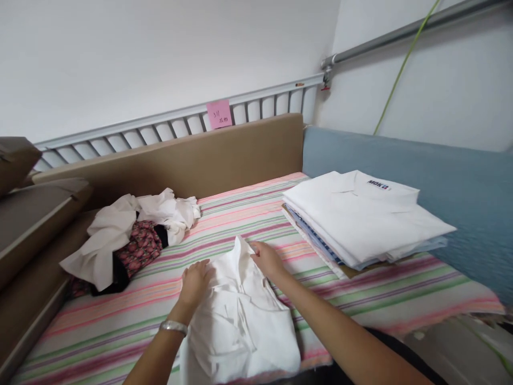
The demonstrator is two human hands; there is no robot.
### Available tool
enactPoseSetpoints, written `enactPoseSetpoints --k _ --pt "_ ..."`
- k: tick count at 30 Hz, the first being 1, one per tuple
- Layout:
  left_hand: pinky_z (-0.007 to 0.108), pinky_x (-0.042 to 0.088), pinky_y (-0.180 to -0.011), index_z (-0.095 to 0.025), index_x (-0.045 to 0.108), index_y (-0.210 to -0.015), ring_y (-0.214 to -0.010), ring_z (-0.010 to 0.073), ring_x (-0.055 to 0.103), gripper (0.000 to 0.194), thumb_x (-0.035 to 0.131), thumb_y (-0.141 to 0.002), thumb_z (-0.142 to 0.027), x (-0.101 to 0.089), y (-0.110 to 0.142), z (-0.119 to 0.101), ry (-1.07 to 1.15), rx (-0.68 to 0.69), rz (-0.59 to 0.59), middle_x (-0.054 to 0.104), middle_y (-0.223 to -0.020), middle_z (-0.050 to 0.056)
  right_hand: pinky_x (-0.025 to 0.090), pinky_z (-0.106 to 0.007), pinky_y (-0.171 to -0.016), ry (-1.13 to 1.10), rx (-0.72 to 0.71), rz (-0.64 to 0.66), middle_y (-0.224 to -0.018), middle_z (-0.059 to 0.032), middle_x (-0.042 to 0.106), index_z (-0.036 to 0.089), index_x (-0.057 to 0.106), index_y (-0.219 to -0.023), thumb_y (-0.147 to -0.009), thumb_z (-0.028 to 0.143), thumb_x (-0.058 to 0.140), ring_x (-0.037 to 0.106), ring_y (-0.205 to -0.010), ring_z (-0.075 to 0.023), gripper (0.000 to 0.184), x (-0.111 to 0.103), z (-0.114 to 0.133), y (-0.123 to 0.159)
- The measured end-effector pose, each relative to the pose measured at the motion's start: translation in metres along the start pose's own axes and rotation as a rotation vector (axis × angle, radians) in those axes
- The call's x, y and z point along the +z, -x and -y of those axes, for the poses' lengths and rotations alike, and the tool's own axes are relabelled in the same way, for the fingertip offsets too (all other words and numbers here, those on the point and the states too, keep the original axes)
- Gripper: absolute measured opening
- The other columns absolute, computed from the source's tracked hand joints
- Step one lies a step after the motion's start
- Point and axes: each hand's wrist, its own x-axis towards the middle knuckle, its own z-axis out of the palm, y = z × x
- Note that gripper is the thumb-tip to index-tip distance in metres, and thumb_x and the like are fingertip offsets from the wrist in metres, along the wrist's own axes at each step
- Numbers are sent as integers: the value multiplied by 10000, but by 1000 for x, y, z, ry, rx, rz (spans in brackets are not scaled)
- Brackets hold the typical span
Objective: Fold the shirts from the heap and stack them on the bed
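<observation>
One shirt stack [360, 222], folded; one clothes heap [106, 230], unfolded; one white garment [252, 331], part-arranged, edge pinched by right hand [269, 260], left hand [194, 284] touching, grip unclear.

The only view is from a camera worn on the person's head, looking forward and down past both bare hands [230, 270] at close range, over the pink, green and white striped cloth [236, 211] toward the plain white wall [172, 53] beyond.
</observation>
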Motion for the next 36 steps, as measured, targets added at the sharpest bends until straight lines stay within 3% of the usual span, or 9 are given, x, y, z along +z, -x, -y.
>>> enactPoseSetpoints --k 4,11,16,19,21,23,28,32,36 --pt "297 430 -709 -167 648 -748 -748 196 598 248 500 -754 -366 -9 -6 2 113 -28 67 668 -755 56 384 -241 -668 36 -111 -50 -763 -10 593 204 644 -1009 -704 99 520 528 -723 -140 345 -13 11 6" --pt "210 347 -526 -164 557 -722 -507 90 459 295 617 -694 -451 -34 9 5 723 -172 237 529 -564 -46 417 -251 -673 -231 -127 -50 -780 -11 606 196 660 -1003 -699 147 489 528 -698 -139 352 -37 29 31" --pt "225 372 -558 -157 599 -812 -583 119 509 320 573 -733 -466 -34 1 -9 597 -76 311 572 -646 -12 421 -284 -753 -170 -152 -13 -815 -28 630 199 682 -936 -661 80 448 537 -766 -157 379 -32 29 37" --pt "266 415 -693 -161 640 -937 -756 173 563 360 549 -746 -452 -29 -11 -18 401 20 282 633 -793 38 433 -279 -738 -240 -152 -52 -852 -37 619 193 664 -961 -680 101 449 539 -764 -152 365 -28 26 38" --pt "291 414 -754 -165 650 -992 -835 202 569 390 583 -708 -425 -24 -19 -23 363 13 261 647 -883 62 439 -271 -713 -286 -175 -80 -842 -31 600 190 644 -995 -697 126 459 532 -734 -143 356 -28 24 39" --pt "294 416 -737 -161 664 -972 -827 210 572 383 623 -654 -370 -19 -25 -28 394 -20 293 653 -890 61 440 -265 -695 -319 -196 -95 -837 -23 590 191 624 -1026 -707 139 465 522 -706 -134 360 -28 21 40" --pt "243 374 -550 -139 641 -716 -551 131 520 263 615 -665 -396 -21 -23 -36 551 -103 461 599 -616 0 449 -266 -702 -348 -149 -59 -881 -29 620 185 593 -1083 -693 131 482 542 -716 -134 409 -24 14 36" --pt "212 361 -527 -158 602 -754 -521 102 513 310 697 -617 -420 -28 -17 -41 765 -216 539 597 -616 -22 417 -321 -880 -212 -175 -47 -1094 -71 609 192 550 -1184 -674 163 574 548 -991 -195 512 -15 16 30" --pt "207 367 -531 -165 586 -787 -511 90 511 255 690 -636 -343 -33 -19 -44 778 -232 643 596 -627 -31 423 -291 -829 -91 -172 -24 -1050 -55 658 228 590 -1141 -804 235 504 591 -959 -191 348 -13 22 30"
